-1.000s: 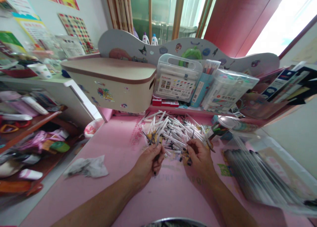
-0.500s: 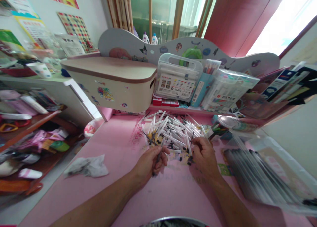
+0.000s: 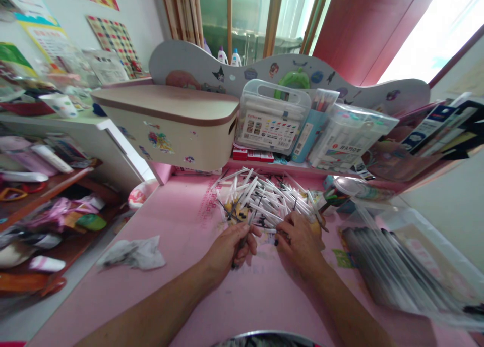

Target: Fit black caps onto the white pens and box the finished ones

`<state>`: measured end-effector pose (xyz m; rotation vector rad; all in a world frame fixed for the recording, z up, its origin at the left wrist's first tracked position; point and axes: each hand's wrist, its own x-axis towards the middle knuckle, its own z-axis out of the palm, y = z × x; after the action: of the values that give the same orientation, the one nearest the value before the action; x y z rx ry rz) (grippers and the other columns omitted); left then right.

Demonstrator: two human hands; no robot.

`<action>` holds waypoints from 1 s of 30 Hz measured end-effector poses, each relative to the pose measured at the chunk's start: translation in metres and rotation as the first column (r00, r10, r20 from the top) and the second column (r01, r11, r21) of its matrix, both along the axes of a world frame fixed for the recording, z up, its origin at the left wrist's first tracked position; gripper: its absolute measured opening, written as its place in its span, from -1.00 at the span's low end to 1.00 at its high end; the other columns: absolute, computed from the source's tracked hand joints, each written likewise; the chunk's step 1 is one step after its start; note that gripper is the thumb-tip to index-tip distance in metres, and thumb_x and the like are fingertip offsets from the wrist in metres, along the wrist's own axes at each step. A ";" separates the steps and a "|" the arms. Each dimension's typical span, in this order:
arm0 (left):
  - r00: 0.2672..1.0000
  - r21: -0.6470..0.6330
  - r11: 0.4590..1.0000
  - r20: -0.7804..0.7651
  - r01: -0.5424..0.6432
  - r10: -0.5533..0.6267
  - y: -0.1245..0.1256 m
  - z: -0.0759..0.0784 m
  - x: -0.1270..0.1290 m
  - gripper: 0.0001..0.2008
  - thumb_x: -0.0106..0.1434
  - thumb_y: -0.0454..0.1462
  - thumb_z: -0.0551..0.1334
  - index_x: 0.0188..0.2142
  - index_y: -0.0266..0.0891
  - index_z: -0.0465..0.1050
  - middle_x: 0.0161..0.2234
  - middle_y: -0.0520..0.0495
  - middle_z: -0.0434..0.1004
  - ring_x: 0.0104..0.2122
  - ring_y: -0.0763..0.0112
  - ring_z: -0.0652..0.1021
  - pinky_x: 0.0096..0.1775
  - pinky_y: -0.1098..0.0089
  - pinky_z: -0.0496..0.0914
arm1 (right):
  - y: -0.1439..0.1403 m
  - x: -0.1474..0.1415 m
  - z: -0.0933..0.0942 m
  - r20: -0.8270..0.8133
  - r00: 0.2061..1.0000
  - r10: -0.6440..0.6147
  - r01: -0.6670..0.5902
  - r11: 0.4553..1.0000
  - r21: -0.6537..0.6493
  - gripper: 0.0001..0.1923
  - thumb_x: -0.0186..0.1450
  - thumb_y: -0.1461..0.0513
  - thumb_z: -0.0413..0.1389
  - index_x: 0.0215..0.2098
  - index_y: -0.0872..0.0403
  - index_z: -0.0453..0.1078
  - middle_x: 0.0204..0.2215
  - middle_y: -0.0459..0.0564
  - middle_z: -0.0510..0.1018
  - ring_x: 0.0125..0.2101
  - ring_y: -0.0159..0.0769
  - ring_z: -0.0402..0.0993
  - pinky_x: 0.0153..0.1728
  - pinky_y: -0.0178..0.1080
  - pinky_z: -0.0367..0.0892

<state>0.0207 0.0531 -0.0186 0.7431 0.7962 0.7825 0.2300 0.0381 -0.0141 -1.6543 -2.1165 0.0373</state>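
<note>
My left hand (image 3: 232, 247) is closed around a slim dark pen-like stick (image 3: 241, 243); its lower end pokes out below the fingers. Just to the right, my right hand (image 3: 300, 241) bends down over the near edge of a pile of white pen tubes (image 3: 260, 195). Its fingertips are drawn together at a small black cap (image 3: 276, 242), and what they pinch, if anything, is hidden. Thin black rods (image 3: 235, 213) and more black caps lie among the tubes on the pink desk (image 3: 181, 226).
A crumpled white tissue (image 3: 132, 253) lies at the left. A clear plastic box of dark pens (image 3: 401, 266) stands at the right. Behind the pile are a lidded beige bin (image 3: 170, 135), marker cases (image 3: 270, 117) and a pen jar (image 3: 336, 193). A round metal rim (image 3: 264, 334) shows at the bottom.
My right hand has moved left and slightly toward me, over the black caps at the pile's near edge. My left hand has barely moved and still holds the dark stick.
</note>
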 end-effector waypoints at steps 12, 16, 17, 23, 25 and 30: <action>0.992 0.056 0.991 -0.033 0.121 -0.119 -0.005 -0.004 0.003 -0.69 0.28 -0.11 0.17 -0.09 -0.25 0.39 -0.57 0.04 0.50 -0.76 0.62 0.12 -0.72 0.55 -0.07 | 0.005 -0.009 -0.003 0.054 0.999 0.006 -0.006 1.000 -0.009 -0.87 0.17 0.38 0.11 -0.39 0.05 0.45 -0.25 0.05 0.47 -0.19 -0.13 0.33 -0.15 -0.13 0.24; 0.988 0.076 0.988 -0.091 0.136 -0.129 -0.010 0.001 0.006 -0.66 0.29 -0.06 0.18 -0.07 -0.24 0.39 -0.58 0.08 0.46 -0.76 0.62 0.09 -0.71 0.53 -0.08 | 0.003 -0.004 0.010 -0.251 0.968 -0.007 -0.012 0.997 -0.073 -0.90 0.14 0.37 0.07 -0.39 0.06 0.38 -0.43 -0.04 0.47 -0.37 -0.25 0.38 -0.31 -0.22 0.28; 0.986 0.081 0.986 -0.097 0.144 -0.136 -0.011 0.002 0.006 -0.65 0.29 -0.05 0.18 -0.07 -0.24 0.40 -0.59 0.09 0.45 -0.76 0.62 0.07 -0.70 0.52 -0.10 | 0.002 -0.004 0.012 -0.345 0.938 -0.024 -0.014 0.994 -0.108 -0.91 0.15 0.35 0.07 -0.39 0.06 0.37 -0.49 -0.07 0.46 -0.44 -0.29 0.37 -0.38 -0.25 0.27; 0.979 0.154 0.970 -0.109 0.190 -0.175 -0.016 0.002 0.009 -0.69 0.31 -0.08 0.20 -0.13 -0.27 0.47 -0.64 0.09 0.36 -0.66 0.55 0.19 -0.58 0.49 -0.01 | -0.005 -0.006 0.021 -0.752 0.654 -0.084 -0.100 0.976 -0.196 -0.84 0.26 0.17 0.05 -0.29 0.06 0.43 -0.48 -0.06 0.50 -0.47 -0.31 0.41 -0.45 -0.29 0.30; 0.975 0.179 0.963 -0.125 0.202 -0.182 -0.017 0.000 0.009 -0.71 0.31 -0.10 0.21 -0.16 -0.27 0.50 -0.64 0.08 0.34 -0.62 0.51 0.26 -0.53 0.49 0.07 | -0.006 -0.007 0.022 -0.784 0.612 -0.099 -0.116 0.970 -0.214 -0.81 0.29 0.15 0.05 -0.26 0.07 0.44 -0.49 -0.07 0.48 -0.47 -0.33 0.40 -0.44 -0.30 0.30; 0.967 0.226 0.950 -0.185 0.216 -0.176 -0.019 -0.003 0.008 -0.70 0.33 -0.08 0.19 -0.14 -0.25 0.53 -0.62 0.07 0.35 -0.58 0.47 0.30 -0.47 0.46 0.15 | -0.008 -0.008 0.026 -0.781 0.621 -0.066 -0.115 0.978 -0.174 -0.81 0.30 0.14 0.05 -0.30 0.06 0.46 -0.47 -0.06 0.48 -0.44 -0.32 0.38 -0.39 -0.28 0.31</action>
<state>0.0288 0.0342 -0.0217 1.1022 0.7651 0.6513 0.2219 0.0299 0.0117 -1.3293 -1.4560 0.8714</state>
